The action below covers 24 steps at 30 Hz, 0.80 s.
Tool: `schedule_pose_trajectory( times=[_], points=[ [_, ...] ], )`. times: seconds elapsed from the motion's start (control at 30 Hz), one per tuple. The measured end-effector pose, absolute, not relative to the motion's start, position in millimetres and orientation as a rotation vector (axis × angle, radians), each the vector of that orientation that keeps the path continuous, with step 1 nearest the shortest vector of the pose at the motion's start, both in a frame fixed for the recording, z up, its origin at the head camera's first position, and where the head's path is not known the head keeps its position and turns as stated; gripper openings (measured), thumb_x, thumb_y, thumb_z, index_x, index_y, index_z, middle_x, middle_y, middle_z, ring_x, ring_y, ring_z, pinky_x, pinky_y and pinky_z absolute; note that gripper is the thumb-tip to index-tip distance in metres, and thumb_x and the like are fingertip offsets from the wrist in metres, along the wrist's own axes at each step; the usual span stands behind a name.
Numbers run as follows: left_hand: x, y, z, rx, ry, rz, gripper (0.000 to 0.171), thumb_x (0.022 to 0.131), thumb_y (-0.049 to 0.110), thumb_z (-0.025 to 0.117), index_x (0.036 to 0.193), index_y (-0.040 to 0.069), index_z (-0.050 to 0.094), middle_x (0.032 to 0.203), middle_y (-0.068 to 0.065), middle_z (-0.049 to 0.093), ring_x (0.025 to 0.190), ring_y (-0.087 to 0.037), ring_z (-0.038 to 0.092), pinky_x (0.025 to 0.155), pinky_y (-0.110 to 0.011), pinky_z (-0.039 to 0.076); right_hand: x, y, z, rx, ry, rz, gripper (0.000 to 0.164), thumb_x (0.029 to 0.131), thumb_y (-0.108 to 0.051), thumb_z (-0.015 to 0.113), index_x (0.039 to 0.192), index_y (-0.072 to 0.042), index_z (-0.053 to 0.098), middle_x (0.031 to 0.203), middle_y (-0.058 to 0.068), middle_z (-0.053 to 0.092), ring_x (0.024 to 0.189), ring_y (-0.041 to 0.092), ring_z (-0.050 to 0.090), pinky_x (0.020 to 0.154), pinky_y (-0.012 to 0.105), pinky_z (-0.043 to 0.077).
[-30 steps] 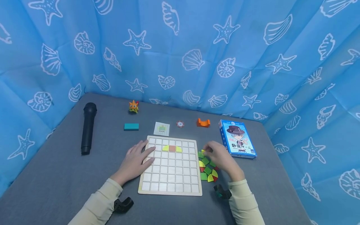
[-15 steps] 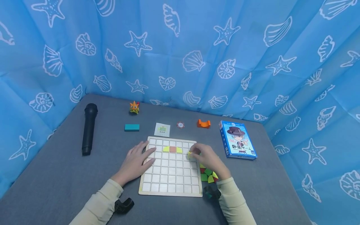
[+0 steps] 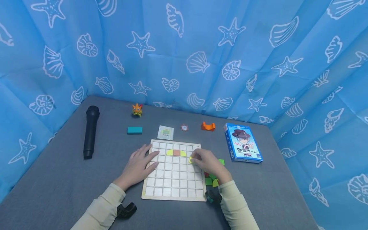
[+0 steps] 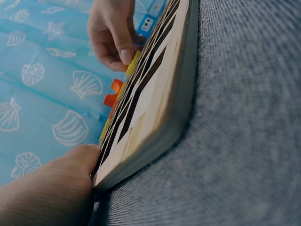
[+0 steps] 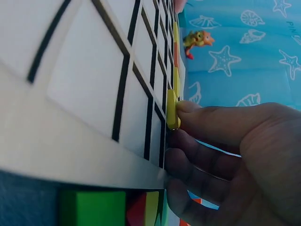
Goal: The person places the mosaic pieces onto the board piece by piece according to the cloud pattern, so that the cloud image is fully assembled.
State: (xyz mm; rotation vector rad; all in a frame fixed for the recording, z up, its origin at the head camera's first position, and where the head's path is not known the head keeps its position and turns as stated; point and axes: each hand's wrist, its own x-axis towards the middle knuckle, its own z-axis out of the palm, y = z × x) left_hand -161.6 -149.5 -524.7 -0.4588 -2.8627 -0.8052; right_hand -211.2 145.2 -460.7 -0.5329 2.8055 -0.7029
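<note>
Board (image 3: 172, 175) ruled into square cells, seven along its near edge, partly covered by both hands; clock directions are read from its centre, 12 toward the curtain (image 3: 184, 48). Right hand (image 3: 208, 162) pinches a yellow tile (image 3: 190, 159) at 2 o'clock on the board, masking much of its outline from above; whether it sits fully in a cell cannot be told. In the right wrist view the tile appears edge-on, its long axis running 12 to 6. Left hand (image 3: 141, 164), released and extended, rests on the border toward 9. Near 12, a row of three pieces (image 3: 176, 152), two yellow flanking one orange, runs 9 to 3, the yellow curves facing 10 and 2. At 3, loose pieces (image 3: 208, 181), partly hidden behind the right hand, show at least three green, one yellow, one red.
</note>
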Motion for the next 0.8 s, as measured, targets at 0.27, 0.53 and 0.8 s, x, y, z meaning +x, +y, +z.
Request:
schedule_pose_trajectory(
  times=[0.27,0.53,0.8],
  points=[
    [-161.4,-150.6,-524.5,-0.453,-2.876,-0.811,0.051,0.097,0.048,0.049,0.143,0.028,0.046,0.156,-0.009,0.028,0.145,-0.033,0.020,0.110,-0.059,0.021,-207.5,143.9,-457.8,-0.553,2.807,-0.674,0.015,0.089,-0.023,0.070,0.102,-0.016,0.067,0.086,-0.007,0.060,0.075,0.011,0.053,0.070,0.029,0.048],
    [-162.0,-150.2,-525.5,-0.446,-2.885,-0.805,0.051,0.097,0.049,0.048,0.143,0.028,0.046,0.156,-0.009,0.028,0.145,-0.033,0.020,0.110,-0.060,0.021,-203.7,140.3,-454.8,-0.593,2.807,-0.640,0.017,0.088,-0.019,0.071,0.103,-0.013,0.067,0.085,-0.005,0.060,0.074,0.013,0.052,0.069,0.029,0.048],
    [-161.6,-149.3,-524.9,-0.451,-2.874,-0.814,0.051,0.097,0.049,0.049,0.143,0.028,0.047,0.156,-0.009,0.028,0.145,-0.033,0.020,0.110,-0.059,0.021,-203.6,136.1,-457.6,-0.591,2.821,-0.609,0.019,0.086,-0.019,0.072,0.104,-0.013,0.066,0.084,-0.004,0.060,0.072,0.013,0.053,0.067,0.028,0.048]
  ],
)
